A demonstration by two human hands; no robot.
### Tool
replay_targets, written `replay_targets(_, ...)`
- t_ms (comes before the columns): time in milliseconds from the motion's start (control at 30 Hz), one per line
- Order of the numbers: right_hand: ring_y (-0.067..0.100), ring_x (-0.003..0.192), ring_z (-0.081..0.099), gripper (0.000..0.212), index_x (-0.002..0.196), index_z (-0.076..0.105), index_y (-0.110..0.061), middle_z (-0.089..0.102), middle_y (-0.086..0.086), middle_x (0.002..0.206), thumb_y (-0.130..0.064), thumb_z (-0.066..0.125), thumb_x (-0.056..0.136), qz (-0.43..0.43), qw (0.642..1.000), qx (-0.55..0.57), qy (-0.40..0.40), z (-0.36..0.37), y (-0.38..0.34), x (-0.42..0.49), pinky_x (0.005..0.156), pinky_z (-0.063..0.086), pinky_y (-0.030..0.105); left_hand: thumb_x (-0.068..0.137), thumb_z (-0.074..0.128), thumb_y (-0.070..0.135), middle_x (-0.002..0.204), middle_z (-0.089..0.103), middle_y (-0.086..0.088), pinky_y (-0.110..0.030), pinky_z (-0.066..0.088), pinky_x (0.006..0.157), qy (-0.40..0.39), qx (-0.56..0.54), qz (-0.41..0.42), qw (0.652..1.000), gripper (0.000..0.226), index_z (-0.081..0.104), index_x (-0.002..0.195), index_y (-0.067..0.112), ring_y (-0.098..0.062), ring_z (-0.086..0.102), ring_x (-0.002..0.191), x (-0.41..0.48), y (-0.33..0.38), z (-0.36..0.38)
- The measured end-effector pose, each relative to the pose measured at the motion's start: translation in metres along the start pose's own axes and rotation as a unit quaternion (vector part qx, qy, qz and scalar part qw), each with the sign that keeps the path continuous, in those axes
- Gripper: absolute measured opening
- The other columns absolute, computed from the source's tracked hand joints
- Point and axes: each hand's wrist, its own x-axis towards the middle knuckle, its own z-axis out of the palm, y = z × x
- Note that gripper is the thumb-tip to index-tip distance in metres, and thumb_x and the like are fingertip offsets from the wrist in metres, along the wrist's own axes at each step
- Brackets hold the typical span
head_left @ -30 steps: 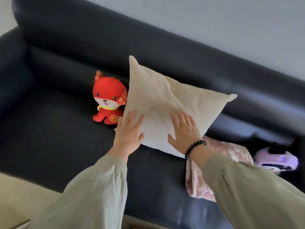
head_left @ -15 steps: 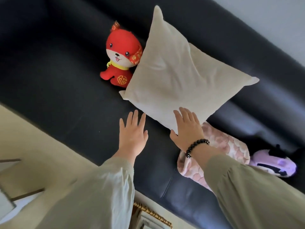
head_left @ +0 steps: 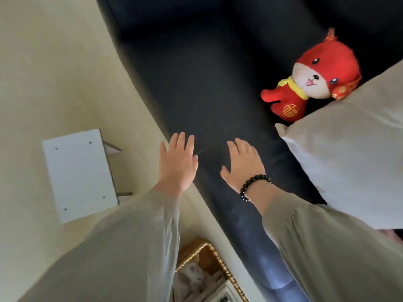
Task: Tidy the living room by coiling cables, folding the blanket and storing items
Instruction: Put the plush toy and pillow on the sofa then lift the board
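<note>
Entry, head view. Readable marks found: 1.

Mark 1: gold emblem (head_left: 290,110) stitched on the belly of the red plush toy (head_left: 316,62), below its yellow collar (head_left: 293,87). It is a thin gold ring enclosing 1 Chinese character, gold thread on red cloth. Reads as 福; strokes are slightly blurred, so the reading is probable, not certain.

Gold motifs on the toy's ear flap (head_left: 345,90): too small and soft to read as characters.

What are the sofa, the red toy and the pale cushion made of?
Sofa: dark leather or imitation, smooth with a faint sheen. Red toy: plush fabric, fuzzy edges, stitched gold emblem. Cushion: matte beige cloth, probably woven, softly creased.
</note>
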Motion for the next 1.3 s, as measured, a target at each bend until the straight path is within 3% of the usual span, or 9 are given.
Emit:
replay_targets(167, 0.019, 0.14, 0.022, 0.055, 0.145, 0.027, -0.011, 0.024, 0.004, 0.153, -0.018, 0.045, 0.094, -0.094, 0.994, 0.058, -0.021, 0.018, -0.09, 0.038, 0.11, 0.023, 0.029, 0.104, 0.022, 0.037, 0.161, 0.01, -0.007, -0.047, 0.012, 0.12, -0.025, -0.056, -0.094, 0.994, 0.055, 0.008, 0.154, 0.018, -0.024, 0.005, 0.149, -0.013, -0.083, 0.015)
replay_targets(367, 0.02, 0.132, 0.032, 0.058, 0.145, 0.026, -0.012, 0.026, 0.005, 0.149, -0.023, 0.047, 0.092, -0.163, 0.981, 0.074, -0.078, 0.063, -0.198, 0.075, 0.103, 0.035, 0.031, 0.103, 0.026, 0.036, 0.158, 0.019, -0.006, -0.046, 0.013, 0.118, -0.03, -0.08, -0.205, 0.975, 0.054, 0.015, 0.152, 0.016, -0.025, 0.012, 0.147, -0.036, -0.196, 0.043)
replay_targets(500, 0.019, 0.133, 0.032, 0.06, 0.146, 0.021, -0.014, 0.024, 0.002, 0.15, -0.025, 0.048, 0.093, -0.116, 0.966, 0.174, -0.153, 0.099, -0.257, 0.1, 0.101, 0.038, 0.033, 0.104, 0.026, 0.035, 0.161, 0.007, -0.008, -0.049, 0.014, 0.118, -0.067, -0.112, -0.3, 0.945, 0.056, 0.006, 0.154, 0.019, -0.025, 0.004, 0.149, -0.047, -0.257, 0.07)
replay_targets(733, 0.028, 0.131, 0.039, 0.07, 0.15, 0.008, -0.01, 0.03, 0.009, 0.149, -0.031, 0.048, 0.096, 0.086, 0.881, 0.35, -0.307, 0.156, -0.336, 0.158, 0.1, 0.035, 0.034, 0.098, 0.049, 0.04, 0.162, -0.005, -0.011, -0.061, 0.017, 0.113, -0.062, -0.31, -0.528, 0.788, 0.086, -0.013, 0.153, 0.016, -0.03, 0.0, 0.149, -0.029, -0.336, 0.123)
replay_targets(867, 0.023, 0.104, 0.051, 0.056, 0.14, 0.036, -0.003, 0.05, 0.007, 0.121, -0.028, 0.055, 0.094, 0.151, 0.82, 0.436, -0.337, 0.184, -0.348, 0.17, 0.085, 0.043, 0.03, 0.088, 0.065, 0.042, 0.148, 0.031, -0.018, -0.053, 0.033, 0.109, -0.043, -0.415, -0.565, 0.712, 0.09, 0.011, 0.15, 0.005, -0.038, 0.033, 0.136, -0.019, -0.354, 0.15)
replay_targets(967, 0.024, 0.096, 0.055, 0.037, 0.121, 0.047, -0.005, 0.055, 0.01, 0.113, -0.028, 0.054, 0.093, 0.177, 0.83, 0.459, -0.264, 0.192, -0.339, 0.173, 0.082, 0.045, 0.031, 0.084, 0.07, 0.041, 0.132, 0.048, -0.014, -0.049, 0.047, 0.094, -0.006, -0.472, -0.582, 0.662, 0.076, 0.035, 0.137, 0.0, -0.038, 0.05, 0.12, -0.011, -0.346, 0.152)
replay_targets(1133, 0.023, 0.083, 0.048, 0.042, 0.103, 0.052, -0.003, 0.05, 0.008, 0.091, -0.041, 0.035, 0.099, 0.204, 0.858, 0.417, -0.221, 0.157, -0.293, 0.159, 0.076, 0.033, 0.027, 0.101, 0.037, 0.041, 0.114, 0.057, -0.012, -0.038, 0.042, 0.081, 0.058, -0.468, -0.577, 0.667, 0.046, 0.05, 0.122, 0.003, -0.031, 0.053, 0.097, -0.017, -0.291, 0.124)
replay_targets(1233, 0.025, 0.098, 0.048, 0.055, 0.121, 0.053, 0.001, 0.051, 0.012, 0.106, -0.045, 0.033, 0.099, 0.247, 0.849, 0.428, -0.186, 0.122, -0.249, 0.13, 0.08, 0.032, 0.028, 0.1, 0.028, 0.048, 0.098, 0.06, -0.009, -0.035, 0.038, 0.073, 0.051, -0.428, -0.579, 0.692, 0.052, 0.058, 0.106, 0.006, -0.029, 0.053, 0.086, -0.023, -0.241, 0.088)
replay_targets(1300, 0.024, 0.093, 0.045, 0.059, 0.124, 0.052, 0.001, 0.054, 0.014, 0.114, -0.048, 0.036, 0.097, 0.273, 0.836, 0.447, -0.161, 0.099, -0.222, 0.105, 0.081, 0.033, 0.028, 0.099, 0.029, 0.05, 0.094, 0.062, -0.011, -0.036, 0.042, 0.072, 0.068, -0.419, -0.552, 0.718, 0.053, 0.058, 0.09, 0.007, -0.031, 0.056, 0.086, -0.033, -0.212, 0.065)
